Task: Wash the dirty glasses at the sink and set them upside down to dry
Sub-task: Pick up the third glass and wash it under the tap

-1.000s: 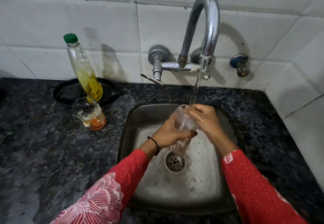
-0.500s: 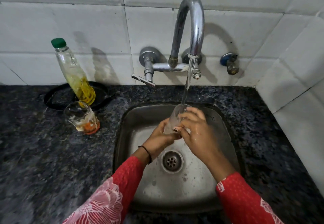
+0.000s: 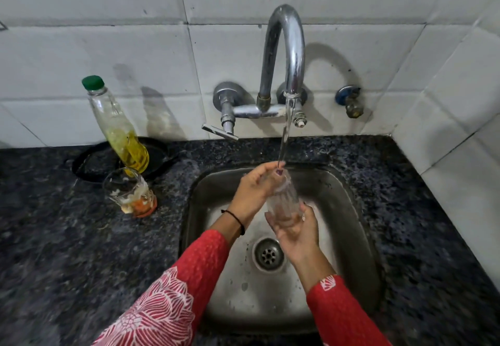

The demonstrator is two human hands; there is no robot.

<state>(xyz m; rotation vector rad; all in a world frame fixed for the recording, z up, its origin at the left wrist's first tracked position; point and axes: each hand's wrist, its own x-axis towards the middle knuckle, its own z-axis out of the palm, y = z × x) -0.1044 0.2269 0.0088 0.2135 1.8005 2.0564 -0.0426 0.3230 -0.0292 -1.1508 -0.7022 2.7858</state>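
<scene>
Over the steel sink (image 3: 349, 210) I hold a clear ribbed glass (image 3: 284, 201), tilted, with its far end under the running stream from the curved tap (image 3: 286, 56). My left hand (image 3: 254, 191) grips its upper part, thumb at the rim. My right hand (image 3: 296, 233) cups its lower end from beneath. A second glass (image 3: 128, 191), dirty with orange and white residue, stands upright on the dark granite counter (image 3: 67, 251) left of the sink.
A green-capped bottle (image 3: 116, 124) with yellow liquid leans in a black round tray (image 3: 92, 161) behind the dirty glass. The tap lever (image 3: 219, 131) sticks out toward me. A small valve (image 3: 350, 102) sits on the tiled wall. The drain (image 3: 269, 255) lies below my hands.
My right hand dropped from the top of the glass to beneath its lower end, my left hand rose to the rim, and the glass turned under the stream.
</scene>
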